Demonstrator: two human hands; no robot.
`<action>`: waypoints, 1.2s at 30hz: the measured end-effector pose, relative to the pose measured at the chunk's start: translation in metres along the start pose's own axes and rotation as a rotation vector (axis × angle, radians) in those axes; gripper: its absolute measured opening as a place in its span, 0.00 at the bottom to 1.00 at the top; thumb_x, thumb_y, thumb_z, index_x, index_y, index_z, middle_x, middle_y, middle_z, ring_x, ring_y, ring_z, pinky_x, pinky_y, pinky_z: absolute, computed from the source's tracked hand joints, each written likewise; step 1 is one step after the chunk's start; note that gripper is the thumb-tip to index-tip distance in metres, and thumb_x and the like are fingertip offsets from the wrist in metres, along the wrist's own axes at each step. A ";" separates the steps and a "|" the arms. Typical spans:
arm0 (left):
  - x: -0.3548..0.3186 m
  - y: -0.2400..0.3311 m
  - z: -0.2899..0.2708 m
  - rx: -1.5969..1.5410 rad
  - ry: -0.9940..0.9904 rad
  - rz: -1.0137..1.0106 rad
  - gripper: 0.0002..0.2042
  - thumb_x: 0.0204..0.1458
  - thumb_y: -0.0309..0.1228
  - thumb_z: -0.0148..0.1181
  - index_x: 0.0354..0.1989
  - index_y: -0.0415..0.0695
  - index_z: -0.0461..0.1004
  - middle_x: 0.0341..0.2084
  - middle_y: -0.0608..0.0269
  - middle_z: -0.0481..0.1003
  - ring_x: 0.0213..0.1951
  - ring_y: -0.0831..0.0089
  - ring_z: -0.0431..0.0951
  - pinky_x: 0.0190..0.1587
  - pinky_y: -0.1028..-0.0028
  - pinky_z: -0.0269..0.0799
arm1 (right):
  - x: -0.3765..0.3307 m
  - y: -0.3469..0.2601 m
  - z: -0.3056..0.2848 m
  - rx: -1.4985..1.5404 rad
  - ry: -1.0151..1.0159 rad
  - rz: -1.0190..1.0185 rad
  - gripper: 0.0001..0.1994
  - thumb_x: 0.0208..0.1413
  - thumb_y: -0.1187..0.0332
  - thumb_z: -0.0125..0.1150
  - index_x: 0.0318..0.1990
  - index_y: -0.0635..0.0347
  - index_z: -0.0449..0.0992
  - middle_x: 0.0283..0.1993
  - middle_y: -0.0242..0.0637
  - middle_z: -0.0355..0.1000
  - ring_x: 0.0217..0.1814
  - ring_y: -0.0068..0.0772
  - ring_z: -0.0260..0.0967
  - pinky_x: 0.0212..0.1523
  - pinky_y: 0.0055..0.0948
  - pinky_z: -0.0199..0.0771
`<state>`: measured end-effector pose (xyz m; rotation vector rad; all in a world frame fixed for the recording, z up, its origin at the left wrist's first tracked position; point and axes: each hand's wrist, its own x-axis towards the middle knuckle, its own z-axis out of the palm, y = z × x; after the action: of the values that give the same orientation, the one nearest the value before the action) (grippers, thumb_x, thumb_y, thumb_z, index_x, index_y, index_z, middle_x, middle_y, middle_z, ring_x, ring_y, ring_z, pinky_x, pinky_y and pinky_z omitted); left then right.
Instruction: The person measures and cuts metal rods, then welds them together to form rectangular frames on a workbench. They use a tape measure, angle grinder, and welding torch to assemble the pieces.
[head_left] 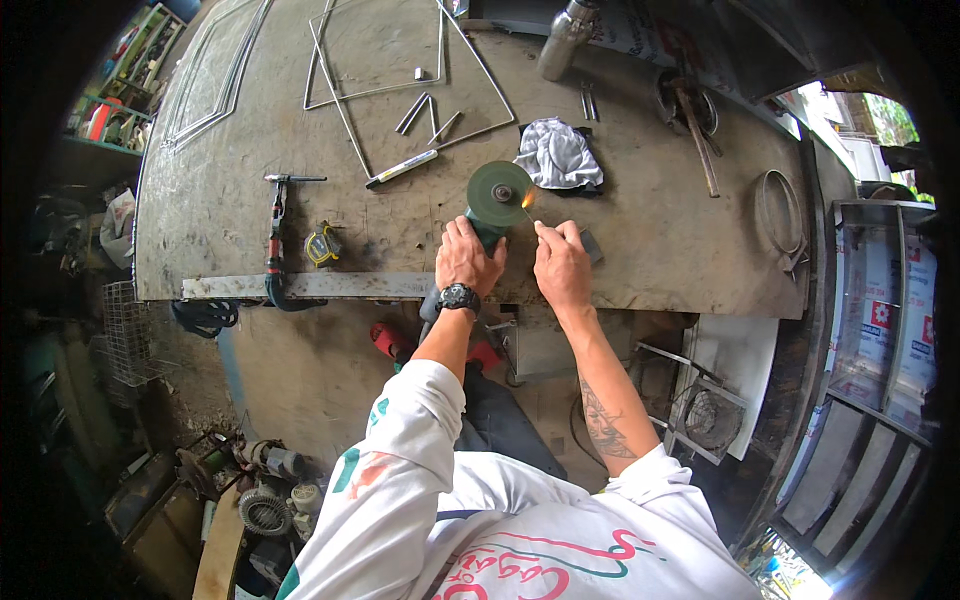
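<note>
My left hand (468,262) is wrapped round the dark green body of an angle grinder (488,236) at the near edge of the workbench. The grinder's round green disc (482,190) faces up. My right hand (563,262) pinches a thin metal rod (532,217), its far end against the right side of the disc. A small orange glow shows at that contact. Most of the rod is hidden in my fingers. Just beyond the disc, to the right, lies a crumpled grey-white cloth (560,155).
On the workbench (640,255) lie a welding torch (276,235), a yellow tape measure (322,246), a white marker pen (402,169), short metal pieces (433,118) and thin metal frames (478,62). A steel bottle (567,42) stands at the back. A metal hoop (782,212) rests at the right.
</note>
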<state>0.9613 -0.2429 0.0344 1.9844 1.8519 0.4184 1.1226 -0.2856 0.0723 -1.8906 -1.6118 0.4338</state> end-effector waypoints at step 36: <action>0.001 -0.002 0.000 -0.034 0.005 0.020 0.33 0.54 0.50 0.70 0.56 0.35 0.67 0.46 0.48 0.73 0.50 0.49 0.79 0.50 0.56 0.78 | 0.000 -0.006 0.003 0.316 0.026 0.215 0.10 0.66 0.73 0.63 0.50 0.64 0.85 0.44 0.46 0.78 0.46 0.46 0.79 0.50 0.41 0.78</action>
<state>0.9600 -0.2416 0.0330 1.9822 1.8176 0.4588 1.1157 -0.2841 0.0740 -1.8211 -1.2425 0.7074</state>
